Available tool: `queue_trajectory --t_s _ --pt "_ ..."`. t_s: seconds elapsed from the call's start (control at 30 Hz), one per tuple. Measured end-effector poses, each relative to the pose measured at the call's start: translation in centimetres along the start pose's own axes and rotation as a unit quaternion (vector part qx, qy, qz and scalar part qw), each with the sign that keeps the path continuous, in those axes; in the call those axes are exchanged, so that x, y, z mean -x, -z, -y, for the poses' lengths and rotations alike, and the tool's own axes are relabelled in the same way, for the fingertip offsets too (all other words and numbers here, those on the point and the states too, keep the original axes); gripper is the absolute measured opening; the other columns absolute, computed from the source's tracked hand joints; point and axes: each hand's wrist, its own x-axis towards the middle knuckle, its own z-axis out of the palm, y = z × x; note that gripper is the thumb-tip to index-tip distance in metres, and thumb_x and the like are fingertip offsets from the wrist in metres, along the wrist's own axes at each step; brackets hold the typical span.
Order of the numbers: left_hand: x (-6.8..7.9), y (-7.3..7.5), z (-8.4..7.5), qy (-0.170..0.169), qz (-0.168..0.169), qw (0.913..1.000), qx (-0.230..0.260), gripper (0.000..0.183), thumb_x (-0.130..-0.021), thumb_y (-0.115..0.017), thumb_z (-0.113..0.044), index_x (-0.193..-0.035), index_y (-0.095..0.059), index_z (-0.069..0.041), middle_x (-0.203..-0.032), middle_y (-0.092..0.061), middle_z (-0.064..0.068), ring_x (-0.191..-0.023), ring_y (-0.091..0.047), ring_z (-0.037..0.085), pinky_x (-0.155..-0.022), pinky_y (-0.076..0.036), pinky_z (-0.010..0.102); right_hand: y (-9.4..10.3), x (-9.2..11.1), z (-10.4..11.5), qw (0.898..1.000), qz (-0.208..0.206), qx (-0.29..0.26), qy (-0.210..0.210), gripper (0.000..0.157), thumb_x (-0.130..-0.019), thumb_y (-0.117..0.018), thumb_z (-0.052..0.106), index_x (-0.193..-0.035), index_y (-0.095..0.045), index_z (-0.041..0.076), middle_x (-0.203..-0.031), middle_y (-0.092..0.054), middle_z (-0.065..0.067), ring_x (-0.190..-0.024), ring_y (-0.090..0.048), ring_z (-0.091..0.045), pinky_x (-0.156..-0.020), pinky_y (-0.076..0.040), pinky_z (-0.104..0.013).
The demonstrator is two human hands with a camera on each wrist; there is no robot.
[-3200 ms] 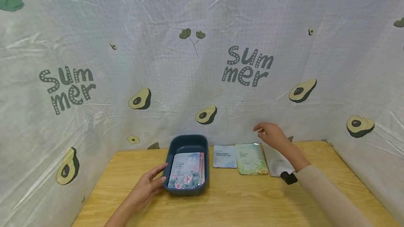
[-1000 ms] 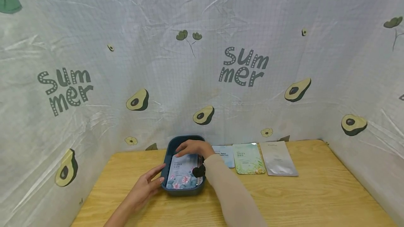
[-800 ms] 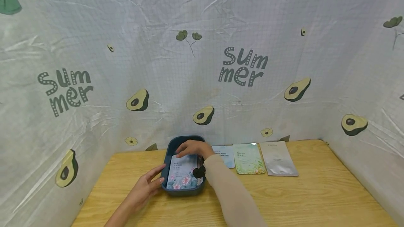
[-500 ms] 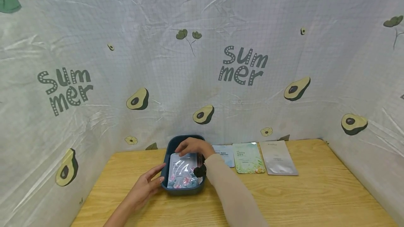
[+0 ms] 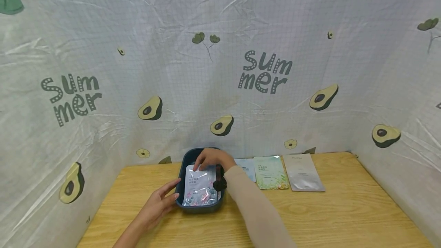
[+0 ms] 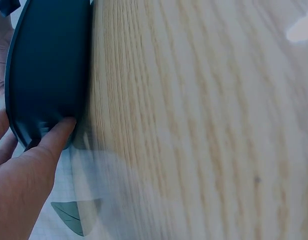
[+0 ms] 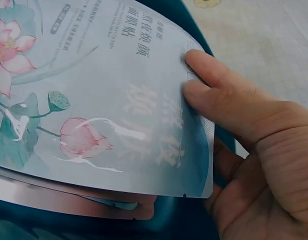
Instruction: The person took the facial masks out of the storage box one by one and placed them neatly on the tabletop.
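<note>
One dark blue, round-cornered plastic tub [image 5: 200, 210] stands on the yellow wood-grain table [image 5: 344, 217], and inside it we have the glossy pale-blue rectangular sachet with pink lotus flowers [image 5: 198, 183]. Its long axis runs from near to far, roughly in line with the tub's. Our right hand [image 5: 211, 157] is the nearer one: it comes in from the right and pinches the sachet's far short edge, so the sachet lies on our side of those fingertips. Beneath it, a pinkish foil sachet [image 7: 94, 200] shows. Our left hand [image 5: 159, 204] is left of the sachet and apart from it, fingers extended and touching the tub's outer left side. Right of the tub, we see a light blue packet [image 5: 247, 168], a green floral packet [image 5: 271, 173] and a silvery-white packet [image 5: 304, 173].
</note>
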Motion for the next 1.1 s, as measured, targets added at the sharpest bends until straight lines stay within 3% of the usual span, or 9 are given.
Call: queue_trajectory --t_s 0.1,0.23,0.4,0.5,0.67,0.73,0.97,1.1 --pt "-0.1 -0.1 0.1 -0.002 0.006 1.0000 0.006 0.062 -0.104 -0.059 -0.011 -0.159 -0.031 -0.005 -0.166 -0.012 0.026 -0.142 -0.036 0.046 -0.106 -0.048 0.049 0.2 0.0 -0.4 1.000 -0.022 0.007 0.008 0.024 -0.094 -0.069 0.002 -0.104 -0.083 0.018 -0.107 -0.076 0.006 -0.088 -0.058 -0.006 -0.080 -0.051 -0.020" --pt "0.0 -0.2 0.1 -0.001 0.012 0.9999 0.012 0.062 -0.105 -0.057 -0.009 -0.159 -0.028 -0.003 -0.166 -0.011 0.026 -0.141 -0.038 0.042 -0.106 -0.048 0.048 0.3 0.1 -0.7 0.997 -0.081 -0.010 0.007 0.019 -0.094 -0.069 0.003 -0.101 -0.083 0.014 -0.103 -0.076 0.002 -0.084 -0.059 -0.009 -0.076 -0.051 -0.022" --pt "0.1 -0.3 0.0 -0.005 0.014 0.9998 0.015 0.061 -0.105 -0.055 -0.007 -0.160 -0.027 -0.002 -0.166 -0.011 0.027 -0.141 -0.037 0.041 -0.107 -0.047 0.049 0.4 0.4 -0.4 0.988 -0.139 -0.055 -0.022 0.013 -0.092 -0.072 0.002 -0.096 -0.083 0.008 -0.096 -0.075 -0.001 -0.081 -0.059 -0.010 -0.073 -0.051 -0.023" --pt "0.1 -0.2 0.0 -0.005 0.014 0.9997 0.018 0.061 -0.105 -0.054 -0.007 -0.160 -0.027 -0.002 -0.165 -0.011 0.027 -0.140 -0.039 0.041 -0.108 -0.047 0.049 0.6 0.9 0.1 0.986 -0.127 -0.092 -0.049 0.018 -0.089 -0.072 -0.002 -0.101 -0.082 0.008 -0.102 -0.073 -0.003 -0.080 -0.058 -0.013 -0.068 -0.052 -0.025" --pt "0.0 -0.1 0.0 -0.005 0.017 0.9995 0.024 0.062 -0.105 -0.055 -0.007 -0.160 -0.027 -0.002 -0.166 -0.011 0.026 -0.139 -0.040 0.038 -0.107 -0.049 0.046 1.4 1.8 0.5 0.982 -0.051 -0.164 -0.083 0.045 -0.084 -0.068 -0.013 -0.120 -0.076 0.011 -0.123 -0.064 -0.006 -0.085 -0.058 -0.019 -0.065 -0.057 -0.032" --pt "-0.1 -0.1 0.0 -0.008 0.021 0.9994 0.027 0.062 -0.105 -0.054 -0.006 -0.160 -0.026 -0.002 -0.166 -0.010 0.025 -0.140 -0.040 0.038 -0.106 -0.049 0.045 1.6 1.9 0.4 0.979 -0.036 -0.180 -0.085 0.048 -0.084 -0.065 -0.016 -0.124 -0.074 0.010 -0.127 -0.061 -0.007 -0.088 -0.058 -0.019 -0.068 -0.057 -0.032" --pt "0.2 0.2 -0.1 -0.017 0.035 0.9988 0.030 0.064 -0.106 -0.053 -0.007 -0.161 -0.021 0.000 -0.166 -0.007 0.027 -0.138 -0.041 0.035 -0.107 -0.049 0.046 1.0 1.6 -0.3 0.972 -0.111 -0.200 -0.050 0.019 -0.093 -0.064 -0.008 -0.108 -0.075 -0.006 -0.117 -0.069 -0.015 -0.092 -0.066 -0.018 -0.085 -0.059 -0.032" --pt "0.2 0.2 0.0 -0.012 0.030 0.9992 0.023 0.064 -0.105 -0.055 -0.008 -0.161 -0.023 -0.001 -0.166 -0.007 0.027 -0.140 -0.040 0.037 -0.106 -0.049 0.047 0.3 1.8 -0.3 0.970 -0.101 -0.215 -0.054 0.030 -0.092 -0.068 -0.006 -0.122 -0.071 -0.005 -0.112 -0.070 -0.015 -0.089 -0.069 -0.024 -0.084 -0.061 -0.041"
